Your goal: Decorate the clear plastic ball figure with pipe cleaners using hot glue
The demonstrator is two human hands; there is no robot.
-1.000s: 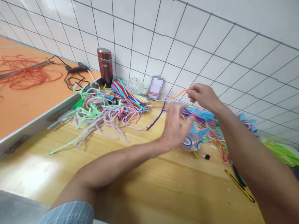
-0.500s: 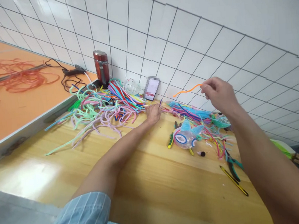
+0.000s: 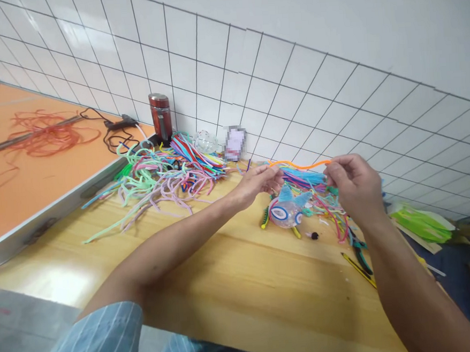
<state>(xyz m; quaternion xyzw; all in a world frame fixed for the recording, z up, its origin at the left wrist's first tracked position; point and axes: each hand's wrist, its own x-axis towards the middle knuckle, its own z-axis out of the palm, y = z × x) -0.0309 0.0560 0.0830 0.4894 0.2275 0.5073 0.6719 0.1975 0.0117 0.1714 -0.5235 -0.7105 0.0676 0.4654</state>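
An orange pipe cleaner (image 3: 304, 166) stretches, slightly wavy, between my two hands above the back of the wooden table. My right hand (image 3: 354, 186) pinches its right end. At the other end, my left hand (image 3: 257, 184) has thumb and fingers closed on it. Below the pipe cleaner lies a clear plastic ball figure (image 3: 286, 214) with blue fins and blue-ringed oval eyes. Blue and purple pipe cleaners (image 3: 309, 177) are bundled behind it, partly hidden by my hands. To the left spreads a tangle of green and lilac pipe cleaners (image 3: 150, 179).
A red flask (image 3: 161, 117), a clear ball (image 3: 205, 141) and a phone (image 3: 235, 144) stand along the tiled wall. Pliers (image 3: 361, 257) and a yellow-black pencil (image 3: 358, 270) lie by my right forearm. A raised metal edge (image 3: 61, 220) borders the table's left side.
My left hand has left the table's pipe cleaners and moved right to grip the orange one's free end. My right hand has come down slightly, still holding the other end.
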